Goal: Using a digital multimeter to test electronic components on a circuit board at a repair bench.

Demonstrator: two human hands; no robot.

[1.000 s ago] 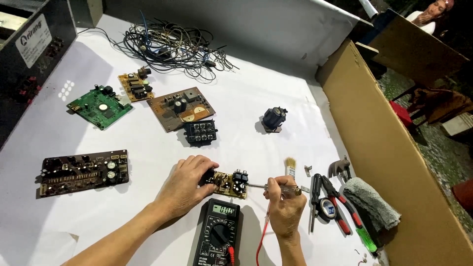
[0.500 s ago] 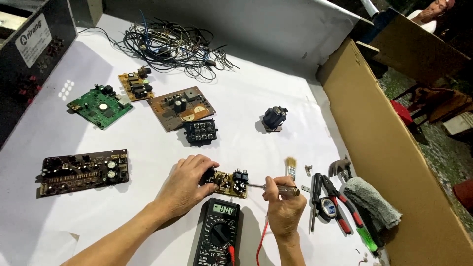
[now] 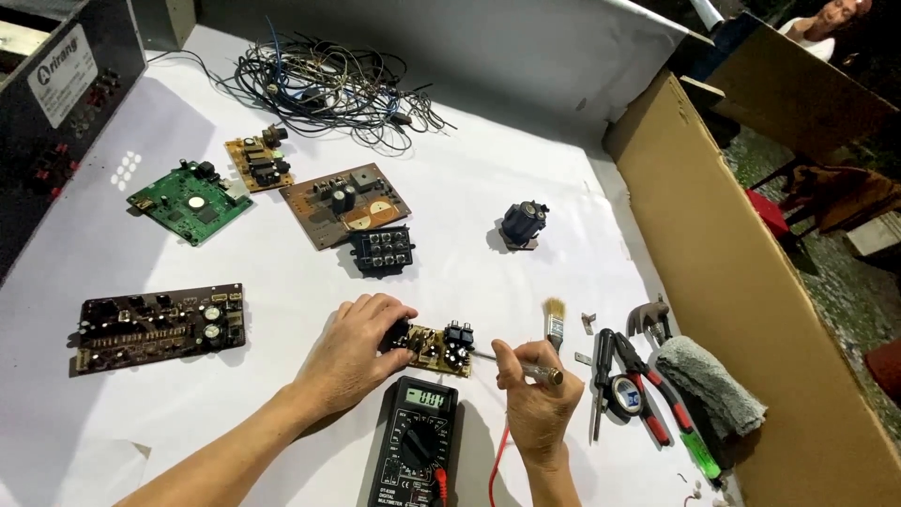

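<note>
Hands work close together at the front of the white bench [image 3: 469,225]. The left hand [image 3: 352,352] lies over one end of a small yellow circuit board [image 3: 434,347], fingers curled round its edge and pressing it flat, most likely so it does not slide. The right hand [image 3: 537,399] pinches a thin meter probe [image 3: 511,362] like a pencil, fingers clenched on it, with the tip touching the board's other end beside the black parts. A red wire [image 3: 497,465] hangs down from that hand. The black multimeter [image 3: 416,441] sits just below the board, screen facing up where it is easy to read. A small paintbrush [image 3: 555,319], pliers [image 3: 648,390], a roll of black tape [image 3: 622,392] and a grey cloth [image 3: 706,383] lie near the right hand, easy to reach. Other circuit boards, green [image 3: 190,200] and brown [image 3: 343,202], lie farther back, well apart.
</note>
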